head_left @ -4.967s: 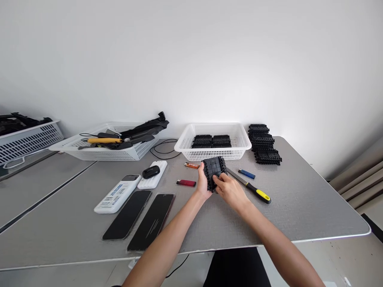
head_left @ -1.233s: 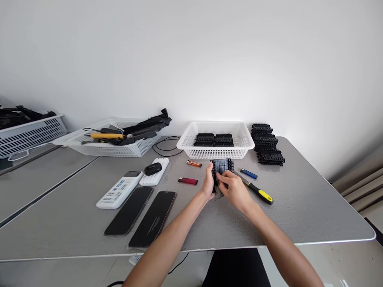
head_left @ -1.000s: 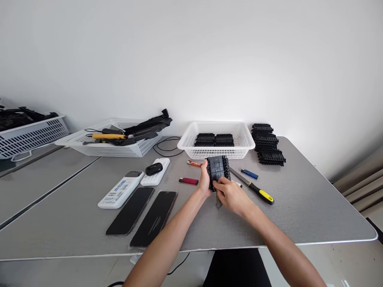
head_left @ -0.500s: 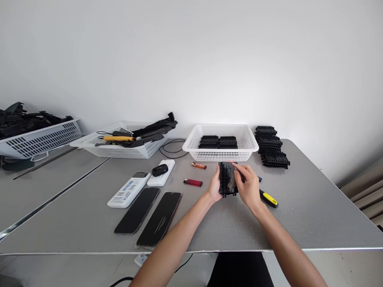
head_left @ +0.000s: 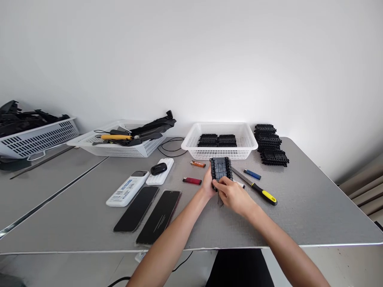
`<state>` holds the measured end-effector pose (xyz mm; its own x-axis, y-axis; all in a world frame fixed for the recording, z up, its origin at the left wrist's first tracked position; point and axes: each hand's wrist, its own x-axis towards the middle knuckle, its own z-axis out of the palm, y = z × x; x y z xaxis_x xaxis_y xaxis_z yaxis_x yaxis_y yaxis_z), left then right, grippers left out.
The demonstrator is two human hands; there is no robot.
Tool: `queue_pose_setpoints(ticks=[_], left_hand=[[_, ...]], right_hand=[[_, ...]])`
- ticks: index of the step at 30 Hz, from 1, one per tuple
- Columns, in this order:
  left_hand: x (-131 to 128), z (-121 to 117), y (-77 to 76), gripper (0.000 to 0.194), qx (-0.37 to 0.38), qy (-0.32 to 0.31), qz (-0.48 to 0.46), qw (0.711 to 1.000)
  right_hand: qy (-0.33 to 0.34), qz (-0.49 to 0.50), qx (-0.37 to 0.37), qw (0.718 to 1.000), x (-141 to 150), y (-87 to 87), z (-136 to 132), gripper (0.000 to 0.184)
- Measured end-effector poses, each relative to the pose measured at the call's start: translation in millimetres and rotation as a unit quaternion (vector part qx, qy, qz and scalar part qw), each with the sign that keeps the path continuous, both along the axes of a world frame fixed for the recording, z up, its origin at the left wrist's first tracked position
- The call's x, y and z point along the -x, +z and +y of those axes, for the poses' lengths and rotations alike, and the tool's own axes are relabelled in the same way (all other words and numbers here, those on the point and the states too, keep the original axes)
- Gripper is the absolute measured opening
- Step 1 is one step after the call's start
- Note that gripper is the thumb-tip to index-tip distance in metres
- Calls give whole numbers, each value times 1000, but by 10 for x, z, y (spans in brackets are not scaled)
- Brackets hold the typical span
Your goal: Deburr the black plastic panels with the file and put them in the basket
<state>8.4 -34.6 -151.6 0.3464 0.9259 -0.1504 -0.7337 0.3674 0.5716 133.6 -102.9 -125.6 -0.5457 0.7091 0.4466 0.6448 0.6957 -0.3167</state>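
A black plastic part with toothed side edges (head_left: 221, 167) is held up over the table, its flat panel facing me. My left hand (head_left: 208, 184) is closed around its left side. At the lower end of the part is my right hand (head_left: 235, 195), fingers bent and pinched together. A thin greyish piece (head_left: 220, 202) hangs below those fingers; it looks like film or cloth, but I cannot tell which. Just right of my hands lie a file with a black and yellow handle (head_left: 265, 194), a blue lighter (head_left: 252, 174) and a partly hidden white item (head_left: 240, 184).
A white basket (head_left: 220, 153) behind my hands contains similar black parts, with more stacked (head_left: 273, 157) to its right. Red (head_left: 192, 181) and orange (head_left: 198, 164) lighters, two phones (head_left: 158, 217) and power banks (head_left: 128, 189) lie left. Another basket (head_left: 119, 149) has tools in it.
My right hand has moved down from the part's upper right to its lower end. The part has shifted slightly left and up, baring its panel. The file and blue lighter show more fully.
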Motion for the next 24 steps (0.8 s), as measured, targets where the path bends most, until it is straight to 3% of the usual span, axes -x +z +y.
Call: queue_pose_setpoints(ticks=[3, 5, 8, 11, 14, 17, 21, 24], left_hand=[[43, 34, 44, 52, 18, 15, 7, 1000], [50, 37, 57, 53, 23, 10, 13, 1000], [30, 14, 54, 56, 33, -21, 18, 999], [-36, -40, 29, 57, 39, -56, 19, 997], [-132, -106, -16, 53, 34, -76, 34, 996], [-184, -137, -47, 52, 30, -79, 53, 995], [-102, -78, -3, 58, -8, -79, 34, 996], [16, -9, 65, 64, -31, -54, 25, 998]], right_hand=[[48, 15, 11, 999, -51, 11, -3, 37], [59, 93, 9, 994, -109, 10, 26, 37], [14, 237, -23, 971, -165, 1, 88, 38], [-52, 292, -53, 953, -156, -17, 147, 39], [-90, 267, -63, 957, -127, -40, 189, 40], [-87, 189, -51, 977, -113, -51, 189, 42], [-18, 109, 6, 994, -81, -29, 105, 43], [56, 102, 63, 991, -44, 1, 32, 41]])
